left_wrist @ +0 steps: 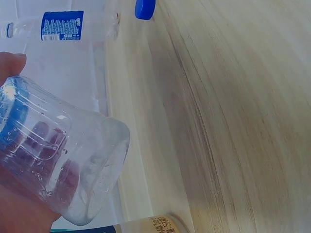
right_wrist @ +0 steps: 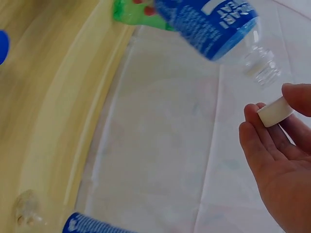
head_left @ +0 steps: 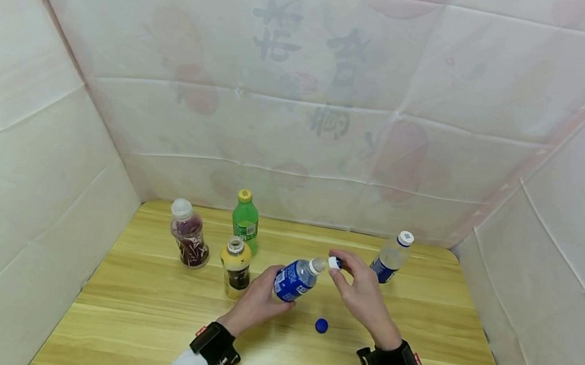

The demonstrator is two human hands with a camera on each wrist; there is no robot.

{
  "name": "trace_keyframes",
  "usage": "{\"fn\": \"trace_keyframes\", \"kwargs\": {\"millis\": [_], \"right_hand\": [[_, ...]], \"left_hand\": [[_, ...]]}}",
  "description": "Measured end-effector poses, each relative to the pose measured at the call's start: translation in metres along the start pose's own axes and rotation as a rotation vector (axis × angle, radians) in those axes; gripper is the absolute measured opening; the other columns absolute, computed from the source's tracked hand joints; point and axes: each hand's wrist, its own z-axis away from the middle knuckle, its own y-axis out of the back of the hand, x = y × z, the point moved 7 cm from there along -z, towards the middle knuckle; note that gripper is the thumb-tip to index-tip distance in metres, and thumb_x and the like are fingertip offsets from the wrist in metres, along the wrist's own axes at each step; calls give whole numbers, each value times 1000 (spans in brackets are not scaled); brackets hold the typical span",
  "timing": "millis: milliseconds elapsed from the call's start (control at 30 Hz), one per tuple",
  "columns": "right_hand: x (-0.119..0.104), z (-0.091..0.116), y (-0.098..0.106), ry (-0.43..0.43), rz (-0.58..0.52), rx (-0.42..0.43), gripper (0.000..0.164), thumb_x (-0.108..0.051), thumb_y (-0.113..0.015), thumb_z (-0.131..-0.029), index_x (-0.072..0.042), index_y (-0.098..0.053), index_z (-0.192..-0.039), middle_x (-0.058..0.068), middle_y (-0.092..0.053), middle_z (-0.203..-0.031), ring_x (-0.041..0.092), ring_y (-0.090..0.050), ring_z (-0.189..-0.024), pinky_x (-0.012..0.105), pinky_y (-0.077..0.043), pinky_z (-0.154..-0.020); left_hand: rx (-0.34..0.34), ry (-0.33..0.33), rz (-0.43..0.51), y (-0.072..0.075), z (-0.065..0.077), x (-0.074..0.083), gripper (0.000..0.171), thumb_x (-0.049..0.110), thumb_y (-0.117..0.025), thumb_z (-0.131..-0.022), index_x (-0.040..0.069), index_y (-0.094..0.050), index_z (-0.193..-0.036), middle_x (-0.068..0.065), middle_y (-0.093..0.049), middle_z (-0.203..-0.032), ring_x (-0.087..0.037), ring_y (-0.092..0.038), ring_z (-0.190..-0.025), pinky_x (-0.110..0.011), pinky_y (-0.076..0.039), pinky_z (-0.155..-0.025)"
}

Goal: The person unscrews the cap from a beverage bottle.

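Observation:
My left hand grips a clear plastic bottle with a blue label, tilted so its neck points up and to the right. The bottle's mouth is uncapped, its screw threads bare in the right wrist view. Just beyond that mouth, my right hand pinches a white bottle cap between thumb and fingers, a small gap apart from the neck. A little liquid seems to lie in the bottle's base. Below the two hands, a blue cap lies on the wooden table.
Left of my left hand stands an uncapped yellow-labelled bottle. Behind it are a green bottle with a yellow cap and a dark purple bottle. Another blue-labelled bottle, white-capped, stands beyond my right hand. Pale cloth walls enclose the table.

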Motion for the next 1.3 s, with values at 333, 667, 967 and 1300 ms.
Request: {"fn": "trace_keyframes", "kwargs": {"millis": [333, 667, 967, 1300], "right_hand": [[38, 20, 1, -139, 69, -16, 33, -17, -78, -94, -2, -72, -123, 13, -73, -118, 32, -70, -108, 54, -57, -92], [69, 44, -17, -158, 284, -132, 33, -30, -81, -91, -8, -77, -114, 4, -74, -106, 22, -69, -99, 44, -59, -83], [86, 61, -34, -132, 374, -209, 31, -18, -86, -86, -6, -76, -113, 2, -71, -104, 19, -68, -96, 40, -59, -83], [106, 80, -64, -78, 450, -359, 28, -11, -86, -84, -1, -73, -107, 5, -66, -101, 19, -66, -89, 38, -59, -79]], "left_hand": [[12, -1, 0, 1, 0, 1, 81, 17, -89, -81, 3, -45, -148, -15, -60, -137, -33, -60, -123, -54, -50, -105], [30, 0, 25, 2, 0, 1, 81, 18, -88, -82, 4, -44, -148, -15, -60, -137, -33, -60, -123, -55, -50, -105], [39, 11, 25, 3, -1, 2, 80, 23, -88, -83, 3, -44, -147, -16, -60, -137, -33, -60, -124, -56, -49, -105], [68, 20, 11, 3, -2, 3, 81, 29, -88, -82, 3, -46, -147, -15, -61, -135, -32, -61, -122, -54, -50, -104]]}}
